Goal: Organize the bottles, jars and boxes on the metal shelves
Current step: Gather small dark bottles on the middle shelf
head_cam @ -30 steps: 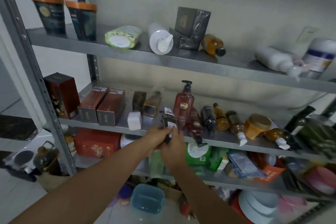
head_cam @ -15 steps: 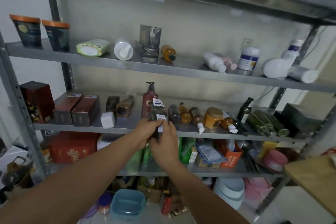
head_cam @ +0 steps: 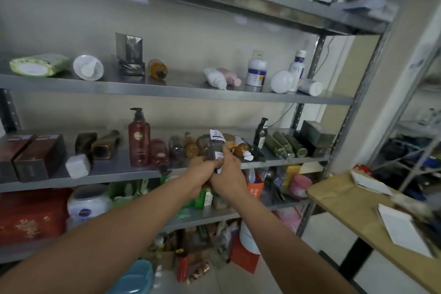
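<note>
Metal shelf; bottle in left hand

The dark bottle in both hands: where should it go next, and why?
Probably lower it upright onto the middle shelf beside the red pump bottle. The left hand and right hand both grip the dark bottle just in front of that shelf, the pump bottle already stands upright, and bare metal shows to its left.
</note>
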